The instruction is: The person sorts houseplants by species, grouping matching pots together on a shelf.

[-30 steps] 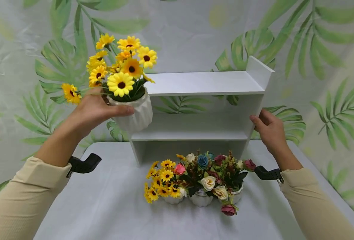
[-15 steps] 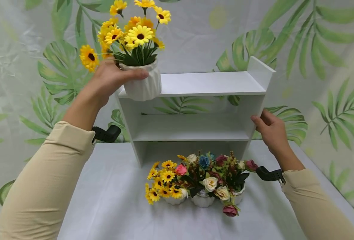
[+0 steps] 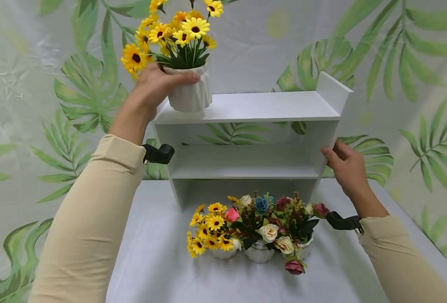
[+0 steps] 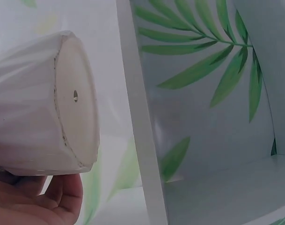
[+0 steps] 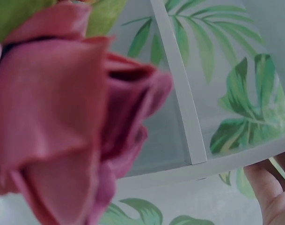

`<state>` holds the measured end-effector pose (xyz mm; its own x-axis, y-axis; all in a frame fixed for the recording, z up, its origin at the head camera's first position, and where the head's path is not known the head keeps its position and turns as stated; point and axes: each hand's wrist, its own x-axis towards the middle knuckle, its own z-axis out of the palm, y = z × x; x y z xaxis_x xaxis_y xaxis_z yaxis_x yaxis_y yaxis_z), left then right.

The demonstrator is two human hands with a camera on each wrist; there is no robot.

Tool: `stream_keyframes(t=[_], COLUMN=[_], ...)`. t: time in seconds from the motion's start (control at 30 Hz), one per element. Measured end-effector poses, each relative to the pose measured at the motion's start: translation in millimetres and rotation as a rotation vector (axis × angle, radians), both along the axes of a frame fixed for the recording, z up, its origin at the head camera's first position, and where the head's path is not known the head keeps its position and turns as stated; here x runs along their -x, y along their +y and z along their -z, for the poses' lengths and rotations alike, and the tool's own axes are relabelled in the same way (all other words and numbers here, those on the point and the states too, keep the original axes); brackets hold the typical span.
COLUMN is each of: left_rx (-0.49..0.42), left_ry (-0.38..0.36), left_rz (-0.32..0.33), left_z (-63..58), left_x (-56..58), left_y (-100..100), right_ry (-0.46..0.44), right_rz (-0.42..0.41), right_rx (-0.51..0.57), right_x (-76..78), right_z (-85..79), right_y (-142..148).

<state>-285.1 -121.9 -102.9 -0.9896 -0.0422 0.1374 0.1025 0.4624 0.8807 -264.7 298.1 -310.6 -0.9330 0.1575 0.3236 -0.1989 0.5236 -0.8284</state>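
My left hand (image 3: 157,86) grips a white ribbed flowerpot (image 3: 191,92) of yellow artificial sunflowers (image 3: 181,35), its thumb along the near side. The pot hangs over the left end of the top board of a white shelf unit (image 3: 253,107). In the left wrist view the pot's underside (image 4: 76,101), with a small drain hole, stands apart from the shelf edge (image 4: 140,112). At the right side panel, my right hand (image 3: 346,166) holds the shelf's edge between thumb and fingers; the fingers behind are partly hidden. The right wrist view shows its thumb (image 5: 264,185) at that edge.
On the white-covered table (image 3: 162,252), before the shelf, stand several potted flowers: small sunflowers (image 3: 212,227) at left, mixed roses (image 3: 268,232) beside them. A dusky-pink rose (image 5: 53,112) fills much of the right wrist view. A leaf-patterned cloth (image 3: 246,50) hangs behind.
My left hand has raised the potted sunflowers and carried them right, from beside the shelf to over its top board's left end. My right hand has kept its hold on the side panel.
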Motion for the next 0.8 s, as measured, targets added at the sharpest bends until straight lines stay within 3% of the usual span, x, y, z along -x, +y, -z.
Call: stream_keyframes(t=[0.5,0.7,0.8], left_rx=[-0.057,-0.007,-0.015], left_ry=[-0.134,-0.152,-0.119], left_rz=[-0.086,-0.112,-0.099], left_z=[11.1,17.3,24.6], left_x=[25.2,32.8,37.1], left_y=[25.0,27.2,26.4], right_ry=[-0.018,-0.018,-0.023], right_rz=[0.003,0.011,0.022], right_rx=[0.017,0.009,0.013], right_x=[-2.6,-2.2,-2.4], right_z=[5.3,5.0,4.8], right_y=[15.4,12.9,12.5])
